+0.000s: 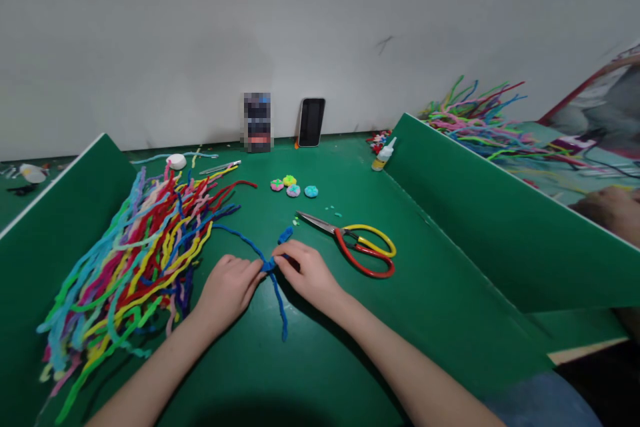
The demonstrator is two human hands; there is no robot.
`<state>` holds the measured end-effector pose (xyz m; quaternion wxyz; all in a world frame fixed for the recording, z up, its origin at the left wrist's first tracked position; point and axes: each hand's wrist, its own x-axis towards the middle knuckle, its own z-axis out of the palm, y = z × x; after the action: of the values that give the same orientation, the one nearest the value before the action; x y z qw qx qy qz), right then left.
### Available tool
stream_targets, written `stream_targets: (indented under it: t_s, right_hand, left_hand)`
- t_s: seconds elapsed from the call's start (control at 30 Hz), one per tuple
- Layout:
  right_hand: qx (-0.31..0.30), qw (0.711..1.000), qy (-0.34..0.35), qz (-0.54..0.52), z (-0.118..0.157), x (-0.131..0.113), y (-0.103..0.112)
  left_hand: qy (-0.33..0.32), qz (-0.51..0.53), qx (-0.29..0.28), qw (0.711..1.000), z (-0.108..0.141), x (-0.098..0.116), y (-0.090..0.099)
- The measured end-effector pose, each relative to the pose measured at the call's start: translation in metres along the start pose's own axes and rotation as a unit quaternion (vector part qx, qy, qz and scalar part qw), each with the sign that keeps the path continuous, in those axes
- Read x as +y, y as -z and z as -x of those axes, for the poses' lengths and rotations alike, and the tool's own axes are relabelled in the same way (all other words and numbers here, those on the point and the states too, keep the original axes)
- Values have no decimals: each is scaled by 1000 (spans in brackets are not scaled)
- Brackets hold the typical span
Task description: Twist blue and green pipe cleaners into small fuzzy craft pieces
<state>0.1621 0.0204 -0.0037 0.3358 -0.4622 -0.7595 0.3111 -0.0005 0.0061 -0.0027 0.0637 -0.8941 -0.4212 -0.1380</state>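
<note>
Closest of all, two bare forearms [400, 360] reach in from the bottom edge of the frame, and near its centre the left hand [230, 287] and the right hand [313, 277] both have fingers pinched on a blue fuzzy stem [279, 303]. Its crossing lies between the two sets of fingertips, about equally near to each hand; one long tail runs toward the upper left, another toward the bottom. Just beyond the right fingers, a short blue end [286, 235] points upper right, but I cannot tell whether it is the same piece.
</note>
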Motion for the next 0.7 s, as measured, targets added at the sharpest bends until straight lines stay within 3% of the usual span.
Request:
stream_targets:
  t_s: [0.7]
  right_hand:
    - [13, 999, -24, -18, -1, 1, 0]
  left_hand:
    - [-21, -22, 24, 999, 0, 1, 1]
